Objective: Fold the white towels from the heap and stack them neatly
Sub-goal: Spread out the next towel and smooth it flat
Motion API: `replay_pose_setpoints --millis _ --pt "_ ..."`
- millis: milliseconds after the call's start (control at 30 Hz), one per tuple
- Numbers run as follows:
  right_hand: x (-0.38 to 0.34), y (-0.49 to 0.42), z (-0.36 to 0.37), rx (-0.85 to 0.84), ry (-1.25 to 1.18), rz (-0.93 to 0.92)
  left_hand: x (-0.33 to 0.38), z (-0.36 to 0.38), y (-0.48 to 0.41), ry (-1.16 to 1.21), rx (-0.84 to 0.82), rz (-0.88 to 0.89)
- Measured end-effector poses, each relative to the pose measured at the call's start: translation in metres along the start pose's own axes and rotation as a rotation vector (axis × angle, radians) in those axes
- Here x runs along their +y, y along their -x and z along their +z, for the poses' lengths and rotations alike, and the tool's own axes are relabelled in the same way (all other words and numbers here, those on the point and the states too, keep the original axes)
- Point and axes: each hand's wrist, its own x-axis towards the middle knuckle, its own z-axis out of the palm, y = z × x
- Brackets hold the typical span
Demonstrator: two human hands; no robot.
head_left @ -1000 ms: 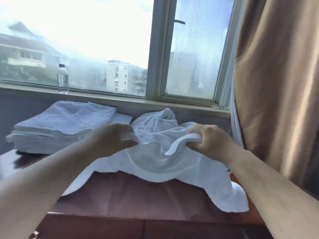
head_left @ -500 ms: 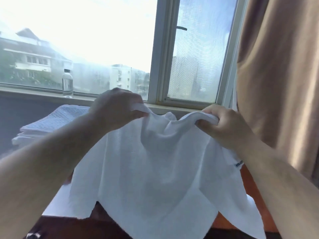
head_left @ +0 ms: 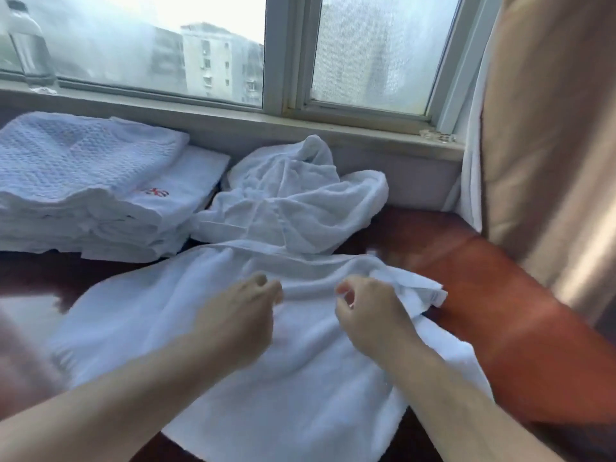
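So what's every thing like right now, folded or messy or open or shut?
Front towel, spread flat.
Towel heap, crumpled, unfolded.
Towel stack, folded, piled.
Left hand, fingers curled over front towel; grip unclear.
Right hand, grips front towel's bunched corner.
Window, shut.
Bottle, upright.
Curtain, pulled aside.

A spread towel (head_left: 300, 378) lies on the table (head_left: 500, 295) before the heap (head_left: 293, 201), with the folded stack (head_left: 83, 181) to the heap's left.

No wording could be read anywhere. A small red embroidered mark (head_left: 154, 192) was seen on the smooth folded white towel (head_left: 196, 171) lying under the waffle-textured one in the stack, but it was too blurred to be deciphered.
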Motion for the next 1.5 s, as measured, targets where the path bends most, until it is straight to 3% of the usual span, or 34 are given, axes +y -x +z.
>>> replay_pose_setpoints --millis 67,167,333,400,467,533,633,800,867,933,1000,1167,1300,1333,1400,1467,1500 --pt "-0.005 0.015 0.026 -0.075 0.009 0.016 -0.010 0.012 0.010 -0.071 -0.072 -0.046" --pt "-0.005 0.022 0.049 -0.079 0.236 0.094 -0.020 0.021 0.017 -0.165 -0.115 -0.113" --pt "0.024 -0.002 0.012 -0.067 0.558 0.431 -0.026 0.023 0.012 -0.133 -0.253 -0.176" --pt "0.025 -0.013 -0.001 -0.020 0.626 0.474 -0.022 0.023 0.011 -0.135 -0.267 -0.180" --pt "0.015 -0.017 0.003 0.054 0.563 0.313 -0.018 0.021 0.009 -0.118 -0.258 -0.181" --pt "-0.005 -0.012 0.019 0.041 0.364 0.035 -0.020 0.013 0.007 0.026 -0.209 -0.174" --pt "-0.043 0.001 0.046 -0.016 0.089 -0.177 -0.037 -0.012 0.013 0.283 -0.019 -0.196" --pt "-0.107 -0.010 0.072 -0.093 -0.131 -0.390 -0.104 -0.056 0.040 0.128 0.287 -0.256" --pt "-0.132 -0.019 0.080 -0.116 -0.142 -0.466 -0.142 -0.067 0.049 0.140 0.198 -0.403" --pt "-0.150 -0.027 0.091 -0.181 -0.141 -0.490 -0.172 -0.072 0.058 0.186 -0.065 -0.543" --pt "-0.159 -0.031 0.103 -0.289 -0.156 -0.468 -0.187 -0.070 0.066 0.223 -0.248 -0.559" --pt "-0.143 -0.030 0.120 -0.263 -0.253 -0.476 -0.195 -0.053 0.067 0.226 -0.131 -0.351" --pt "-0.130 -0.033 0.119 -0.150 -0.376 -0.433 -0.194 -0.052 0.057 0.507 0.111 -0.517" --pt "-0.130 -0.033 0.120 -0.137 -0.379 -0.435 -0.191 -0.054 0.055 0.603 0.091 -0.585" --pt "-0.131 -0.033 0.122 -0.129 -0.349 -0.467 -0.186 -0.058 0.054 0.651 -0.101 -0.651" --pt "-0.132 -0.034 0.123 -0.138 -0.308 -0.479 -0.185 -0.065 0.052 0.591 -0.259 -0.591" --pt "-0.131 -0.034 0.123 -0.139 -0.303 -0.473 -0.184 -0.070 0.052 0.605 -0.248 -0.567"
